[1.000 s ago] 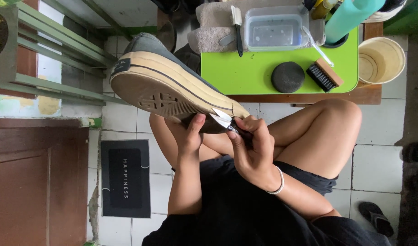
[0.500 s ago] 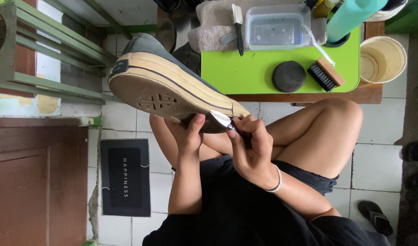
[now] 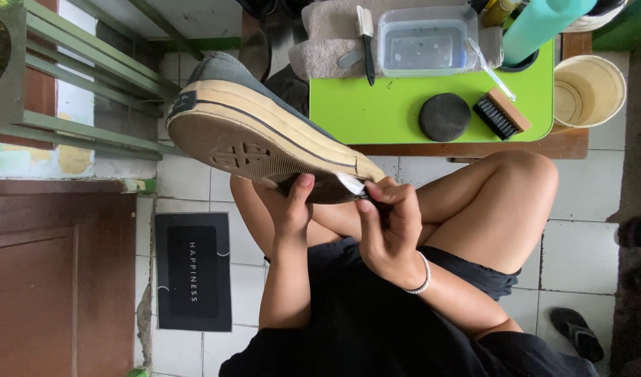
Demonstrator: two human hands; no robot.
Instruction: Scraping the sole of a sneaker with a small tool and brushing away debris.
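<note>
Barely shifted, right hand pinches small brush against sneaker; left hand grips sole; upper-centre, clear tub holds water.

Brush head: the small brush in the right hand is mostly hidden by the fingers.
Shoe toe: the toe of the shoe is covered by both hands.
Left palm: left hand lies behind the sole, grip unclear.
Teal bottle: cut off by the top edge.
Sandal: partly blurred near the right edge.
</note>
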